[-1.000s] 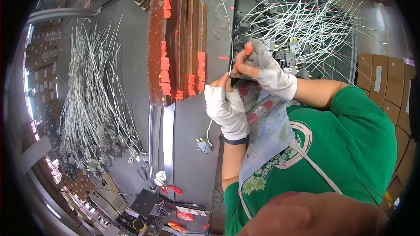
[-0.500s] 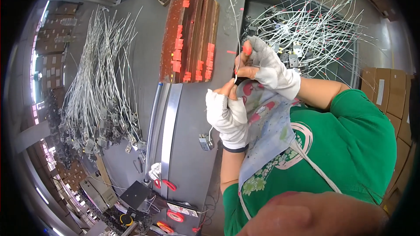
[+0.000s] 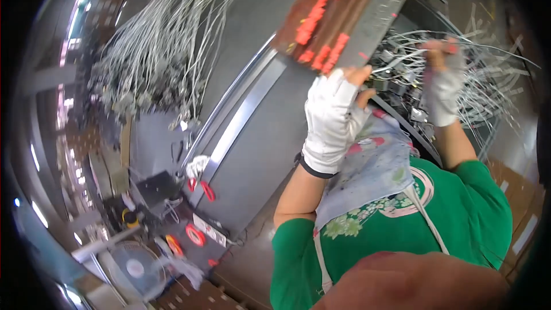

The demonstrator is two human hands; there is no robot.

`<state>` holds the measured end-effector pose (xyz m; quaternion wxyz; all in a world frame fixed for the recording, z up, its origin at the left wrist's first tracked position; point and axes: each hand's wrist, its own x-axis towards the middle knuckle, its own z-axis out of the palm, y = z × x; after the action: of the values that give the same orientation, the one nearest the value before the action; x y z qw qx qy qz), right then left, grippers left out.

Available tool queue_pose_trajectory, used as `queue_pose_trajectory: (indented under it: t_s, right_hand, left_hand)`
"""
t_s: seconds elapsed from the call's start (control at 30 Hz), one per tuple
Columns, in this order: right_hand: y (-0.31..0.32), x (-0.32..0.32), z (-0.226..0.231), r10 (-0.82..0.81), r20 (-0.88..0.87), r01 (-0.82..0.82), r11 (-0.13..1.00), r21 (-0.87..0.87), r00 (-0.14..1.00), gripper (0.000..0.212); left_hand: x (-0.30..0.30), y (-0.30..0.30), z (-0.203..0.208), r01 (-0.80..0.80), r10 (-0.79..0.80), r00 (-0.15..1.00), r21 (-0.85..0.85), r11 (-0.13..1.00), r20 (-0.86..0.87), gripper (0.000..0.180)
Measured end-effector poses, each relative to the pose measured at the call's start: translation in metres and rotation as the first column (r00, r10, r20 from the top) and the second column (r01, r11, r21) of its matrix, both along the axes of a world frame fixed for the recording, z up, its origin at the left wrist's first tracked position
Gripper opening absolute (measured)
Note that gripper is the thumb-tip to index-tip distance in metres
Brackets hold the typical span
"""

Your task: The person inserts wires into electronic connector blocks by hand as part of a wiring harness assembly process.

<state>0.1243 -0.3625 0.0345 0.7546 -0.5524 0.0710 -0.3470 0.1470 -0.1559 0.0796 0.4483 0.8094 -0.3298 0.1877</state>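
My left hand (image 3: 337, 119), in a white fingerless glove, is closed at the fingertips on one end of a white wire (image 3: 399, 62). The wire runs up to the right to my right hand (image 3: 444, 83), gloved the same way and smeared by motion. My right fingers appear closed on the wire, which continues beyond them toward the far right. Red covers a right fingertip. Below both hands lies a bin (image 3: 483, 148) of wired grey connectors (image 3: 400, 87). Beside my left hand stands a reddish-brown block stack (image 3: 307, 14) carrying orange-red tape pieces (image 3: 311, 18).
A large bundle of white wires (image 3: 166, 28) with connectors lies on the grey table (image 3: 261, 143) at left. A metal strip (image 3: 244, 116), red-handled scissors (image 3: 206, 190) and red tape rolls (image 3: 195, 235) are nearer. Cardboard boxes (image 3: 519, 209) stand at right.
My hands have moved apart, the right one swinging right over the bin with the wire stretched between them. The view has turned, and the single connector near my left wrist no longer shows.
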Motion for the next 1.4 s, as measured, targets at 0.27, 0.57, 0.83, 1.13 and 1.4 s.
queue_pose_trajectory:
  t_s: [0.27, 0.57, 0.83, 1.13, 1.4]
  right_hand:
    - [-0.174, -0.052, -0.111, -0.192, -0.409, 0.324, 0.902, 0.285, 0.892, 0.020]
    - [-0.036, -0.019, -0.045, -0.096, -0.600, 0.040, 0.994, -0.106, 0.794, 0.029]
    - [0.129, 0.015, 0.001, 0.823, -0.549, -0.978, 0.202, 0.044, 0.145, 0.066]
    - [0.132, 0.048, 0.072, 0.902, -0.031, -0.836, 0.411, 0.364, 0.430, 0.032]
    - [0.076, 0.031, -0.019, 0.585, -0.213, -0.308, 0.661, 0.684, 0.782, 0.021]
  left_hand:
    - [0.073, 0.188, -0.070, -0.833, 0.872, 0.435, 0.468, 0.295, 0.224, 0.027]
    - [0.089, 0.227, -0.031, -0.756, 0.762, 0.579, 0.540, 0.370, 0.289, 0.017]
    - [-0.053, 0.151, -0.016, -0.757, 0.789, 0.609, 0.359, 0.547, 0.083, 0.018]
    - [-0.094, 0.129, -0.050, -0.679, 0.681, 0.732, 0.098, 0.728, 0.021, 0.019]
    - [-0.027, 0.041, -0.038, -0.017, 0.102, 0.943, 0.259, 0.966, -0.317, 0.055]
